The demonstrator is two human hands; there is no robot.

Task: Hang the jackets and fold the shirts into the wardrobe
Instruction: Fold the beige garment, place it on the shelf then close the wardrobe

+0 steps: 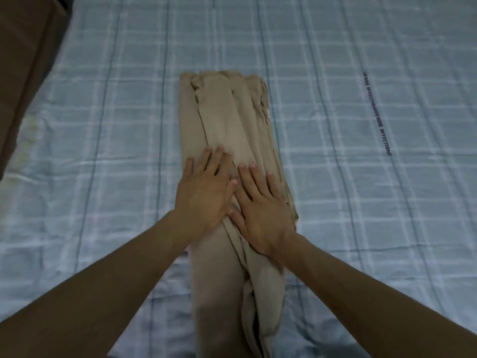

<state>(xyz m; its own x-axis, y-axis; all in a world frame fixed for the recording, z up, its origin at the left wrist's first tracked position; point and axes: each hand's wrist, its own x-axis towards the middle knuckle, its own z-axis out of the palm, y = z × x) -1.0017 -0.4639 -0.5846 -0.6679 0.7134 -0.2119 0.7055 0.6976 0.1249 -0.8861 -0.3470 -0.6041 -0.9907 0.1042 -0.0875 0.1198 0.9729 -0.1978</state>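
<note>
Centre frame, both hands, left hand (204, 192) and right hand (263, 210), press flat, grip wide, on a beige shirt (227, 120), seemingly half-folded lengthwise on the bed (361, 202); wardrobe unseen.

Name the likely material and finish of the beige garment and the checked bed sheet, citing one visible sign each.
Beige garment: probably thin woven cotton or blend, matte; it lies in soft, limp folds. Checked bed sheet: likely woven cotton, matte; fine creases, no shine.

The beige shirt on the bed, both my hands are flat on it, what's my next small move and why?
Probably fold the near end up toward the far end: the beige shirt already lies as a long narrow strip, and the left hand and right hand press flat at its middle.
</note>
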